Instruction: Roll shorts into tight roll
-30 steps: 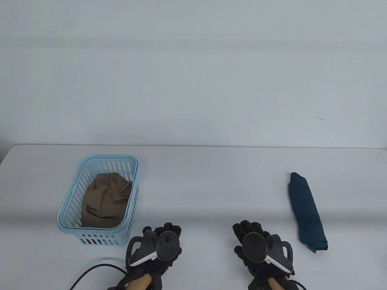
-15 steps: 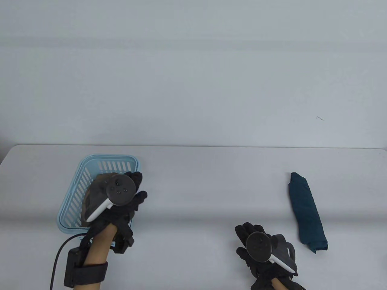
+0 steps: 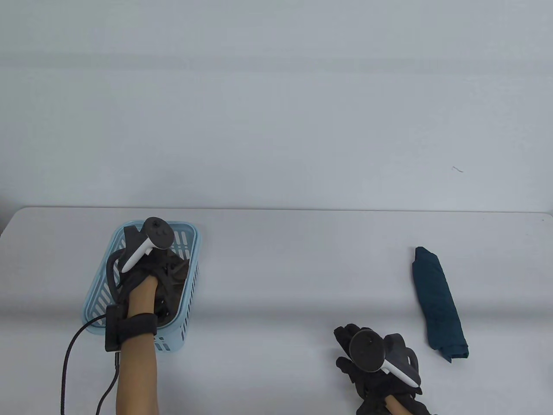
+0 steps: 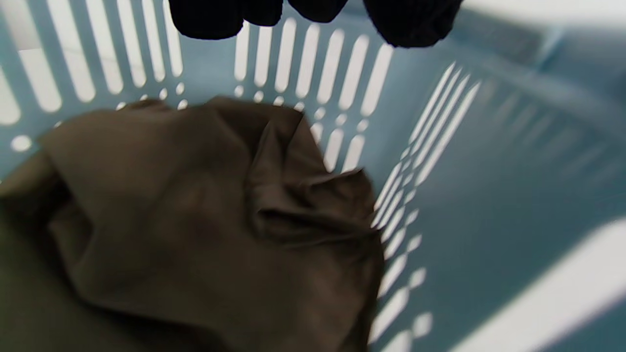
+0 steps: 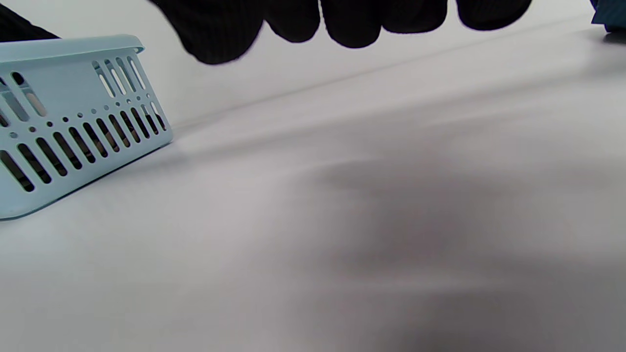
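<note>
brown shorts (image 4: 195, 220) (crumpled) below left fingers (image 4: 406, 24)

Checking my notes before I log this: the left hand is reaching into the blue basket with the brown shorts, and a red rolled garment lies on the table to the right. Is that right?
One thing is off: the rolled garment is dark teal, not red, as the table view shows. The rest holds: the left hand reaches into the blue basket over the brown shorts.

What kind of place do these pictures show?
Probably a recording bench for laundry folding, not a home: a bare grey table against a blank wall, a blue basket holding brown shorts, and hands wearing sensor gloves.
</note>
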The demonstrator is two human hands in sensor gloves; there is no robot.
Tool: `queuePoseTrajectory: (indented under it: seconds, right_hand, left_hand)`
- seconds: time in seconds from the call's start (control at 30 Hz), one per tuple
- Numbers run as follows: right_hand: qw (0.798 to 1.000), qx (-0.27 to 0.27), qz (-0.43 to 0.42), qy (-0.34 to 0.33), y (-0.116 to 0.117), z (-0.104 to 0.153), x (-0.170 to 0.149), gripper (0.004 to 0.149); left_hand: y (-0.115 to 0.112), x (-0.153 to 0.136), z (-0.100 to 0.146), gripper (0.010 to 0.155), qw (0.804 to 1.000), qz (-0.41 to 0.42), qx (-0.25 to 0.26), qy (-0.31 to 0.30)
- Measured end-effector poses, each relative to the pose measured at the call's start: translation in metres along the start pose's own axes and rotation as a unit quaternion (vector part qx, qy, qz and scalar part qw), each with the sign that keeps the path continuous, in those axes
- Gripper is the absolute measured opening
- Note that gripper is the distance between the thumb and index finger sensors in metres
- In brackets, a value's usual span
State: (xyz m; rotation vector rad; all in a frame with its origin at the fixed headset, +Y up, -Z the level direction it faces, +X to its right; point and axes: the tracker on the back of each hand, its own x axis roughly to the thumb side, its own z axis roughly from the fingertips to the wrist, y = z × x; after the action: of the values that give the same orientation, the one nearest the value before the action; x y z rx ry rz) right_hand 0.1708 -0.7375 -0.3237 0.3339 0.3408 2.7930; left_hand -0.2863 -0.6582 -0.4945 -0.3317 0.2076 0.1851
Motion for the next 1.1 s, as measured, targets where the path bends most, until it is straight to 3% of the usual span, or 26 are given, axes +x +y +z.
queuePoseTrajectory:
  seconds: [0.23,0.53,0.6,0.8,1.1]
  right_hand:
    - [1.0,0.021,-0.01,-0.003,0.005,-0.002,-0.002,0.064]
    - [0.999,0.044,-0.026,0.002,0.009,-0.003,-0.005,0.065]
    - [0.999,0.047,-0.026,0.003,0.009,-0.003,-0.005,0.064]
    - [0.998,0.054,-0.028,0.006,0.009,-0.002,-0.005,0.064]
    - [0.998,0.054,-0.036,-0.003,0.007,-0.002,-0.001,0.064]
  left_hand:
    - [-0.033,-0.008,-0.029,0.088,0.991,-0.06,-0.111,0.034]
    - [-0.061,-0.011,-0.044,0.106,0.971,-0.136,-0.182,0.079]
    - [-0.06,-0.012,-0.044,0.1,0.972,-0.138,-0.17,0.088]
    - [-0.051,-0.009,-0.042,0.052,0.98,-0.146,-0.114,0.073]
    - [0.005,-0.011,-0.005,0.045,0.994,-0.085,0.008,0.074]
